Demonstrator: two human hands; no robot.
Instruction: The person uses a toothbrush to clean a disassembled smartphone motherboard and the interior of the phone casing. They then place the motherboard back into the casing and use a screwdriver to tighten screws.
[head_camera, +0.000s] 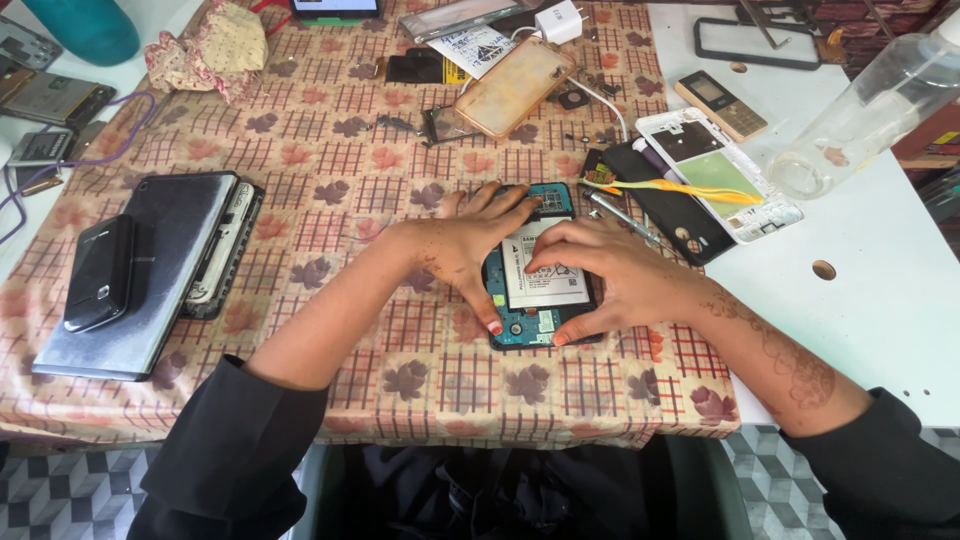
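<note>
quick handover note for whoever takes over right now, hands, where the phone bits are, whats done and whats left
Left hand: flat on the opened phone, thumb at its lower left edge.
Right hand: fingers pressing on the white battery seated in the phone.
Done: back cover off, blue circuit board exposed.
Left: phone not closed up. A black back cover lies to the right, with a yellow-handled tool across it and a metal tool beside the phone.
</note>
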